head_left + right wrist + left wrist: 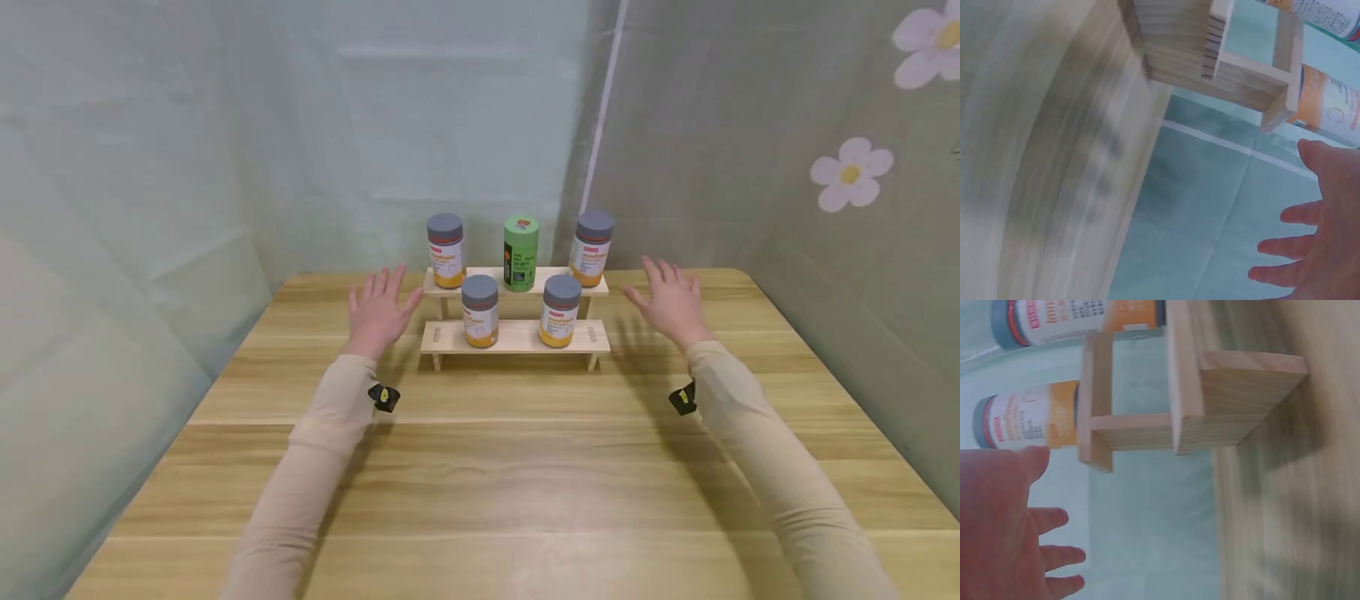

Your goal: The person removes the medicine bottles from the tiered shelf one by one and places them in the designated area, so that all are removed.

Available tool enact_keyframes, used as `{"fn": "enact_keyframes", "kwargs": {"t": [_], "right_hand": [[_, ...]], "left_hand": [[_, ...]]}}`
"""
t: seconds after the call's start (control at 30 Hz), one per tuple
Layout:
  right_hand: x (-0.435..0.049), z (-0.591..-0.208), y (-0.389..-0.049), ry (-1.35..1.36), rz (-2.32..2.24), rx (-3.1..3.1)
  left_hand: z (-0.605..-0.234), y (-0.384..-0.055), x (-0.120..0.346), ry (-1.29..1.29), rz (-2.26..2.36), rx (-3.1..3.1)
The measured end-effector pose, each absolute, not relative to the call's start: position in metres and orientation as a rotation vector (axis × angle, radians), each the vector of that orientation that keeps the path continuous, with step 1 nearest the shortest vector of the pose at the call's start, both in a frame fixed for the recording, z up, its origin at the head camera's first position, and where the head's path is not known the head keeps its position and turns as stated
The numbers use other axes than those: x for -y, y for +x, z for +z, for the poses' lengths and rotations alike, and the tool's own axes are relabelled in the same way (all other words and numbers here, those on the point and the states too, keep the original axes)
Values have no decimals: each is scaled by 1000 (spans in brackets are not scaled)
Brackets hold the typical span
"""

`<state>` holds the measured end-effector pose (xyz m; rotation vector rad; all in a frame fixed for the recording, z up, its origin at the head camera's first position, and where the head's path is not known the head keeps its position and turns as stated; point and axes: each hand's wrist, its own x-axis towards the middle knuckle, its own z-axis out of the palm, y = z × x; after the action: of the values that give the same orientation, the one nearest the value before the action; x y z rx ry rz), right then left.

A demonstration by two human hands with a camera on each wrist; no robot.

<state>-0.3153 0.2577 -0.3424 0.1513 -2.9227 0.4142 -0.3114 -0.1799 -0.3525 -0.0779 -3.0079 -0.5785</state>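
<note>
A two-tier wooden rack (pixel 517 336) stands toward the back of the table. On its upper tier are a grey-lidded supplement jar (pixel 447 258) at left, a green canister (pixel 521 258) in the middle and another grey-lidded jar (pixel 590 257) at right. Two more such jars, one left (pixel 480 321) and one right (pixel 557 321), stand on the lower tier. My left hand (pixel 377 315) is spread beside the rack's left end, its fingers straight. At the other end, my right hand (pixel 671 307) is likewise spread, apart from the rack. Both hands hold nothing.
The wood-grain table (pixel 517 475) stretches in front of the rack. Pale cloth (pixel 450 125) hangs behind it, and a grey cloth with white flowers (pixel 772 167) hangs at the right. Both sleeved forearms wear small black wrist devices, left (pixel 385 397) and right (pixel 683 399).
</note>
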Motion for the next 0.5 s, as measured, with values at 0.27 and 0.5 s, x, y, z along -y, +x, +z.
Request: {"fn": "enact_keyframes", "kwargs": {"t": [0.27,0.5], "right_hand": [[-265,-333,-312,162,674,2836],[-267,-322,-312,122,915,2743]], "left_hand": [[-344,-301,187,-76,-905,3087],[-357,-299,191,-124,-1130,3174]]}}
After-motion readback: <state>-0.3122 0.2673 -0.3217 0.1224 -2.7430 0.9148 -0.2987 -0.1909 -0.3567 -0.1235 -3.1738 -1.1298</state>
